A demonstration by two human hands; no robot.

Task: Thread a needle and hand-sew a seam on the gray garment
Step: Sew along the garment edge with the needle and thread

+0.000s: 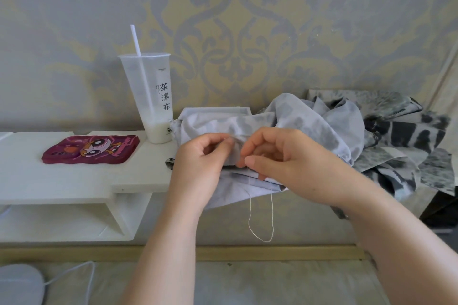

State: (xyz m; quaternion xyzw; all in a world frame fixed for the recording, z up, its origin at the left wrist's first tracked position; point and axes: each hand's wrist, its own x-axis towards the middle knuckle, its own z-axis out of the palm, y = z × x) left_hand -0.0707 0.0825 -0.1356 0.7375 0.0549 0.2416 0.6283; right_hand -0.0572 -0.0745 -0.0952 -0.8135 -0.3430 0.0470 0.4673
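patterned wallpaper behind; mid-frame, left hand pinches the gray garment, right hand pinches thread; seemingly mid-stitch, next pull it taut.

Matt gray cloth garment, frosted plastic cup, perhaps painted-wood white shelf.

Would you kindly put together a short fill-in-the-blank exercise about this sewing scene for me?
1. A white ____ stands in the plastic cup.
2. The phone lies on the shelf, to the ____ of the cup.
3. The left hand and the right hand hold the gray garment, and a loop of pale ____ hangs below them.
Missing words: straw; left; thread.
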